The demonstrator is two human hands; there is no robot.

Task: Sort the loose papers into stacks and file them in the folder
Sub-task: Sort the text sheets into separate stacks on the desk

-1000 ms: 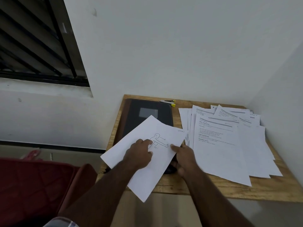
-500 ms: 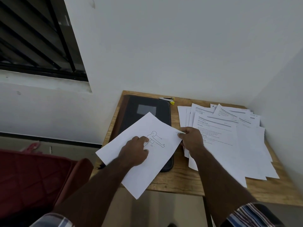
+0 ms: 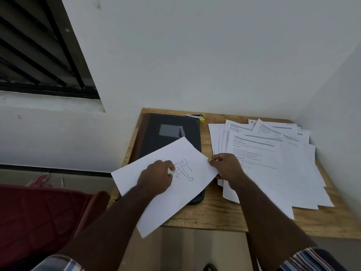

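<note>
A white sheet with a line drawing of a figure (image 3: 187, 153) lies slanted over a dark closed folder (image 3: 170, 137) on the left half of a wooden table (image 3: 214, 214). Its near corner hangs past the table's front edge. My left hand (image 3: 156, 178) rests on the middle of this sheet with bent fingers, fingertips beside the drawing. My right hand (image 3: 226, 169) pinches the sheet's right corner, just over the left edge of the loose papers (image 3: 273, 163). Those printed pages are fanned out untidily over the right half of the table.
A small white, black and yellow stapler-like tool (image 3: 196, 115) lies at the table's back edge behind the folder. White walls close off the back and right sides. A red chair (image 3: 39, 212) stands to the left, below a barred window (image 3: 29, 45).
My right hand has gone from the sheet's near right edge up to its right corner beside the loose papers. The left hand stays on the sheet, which barely shifted.
</note>
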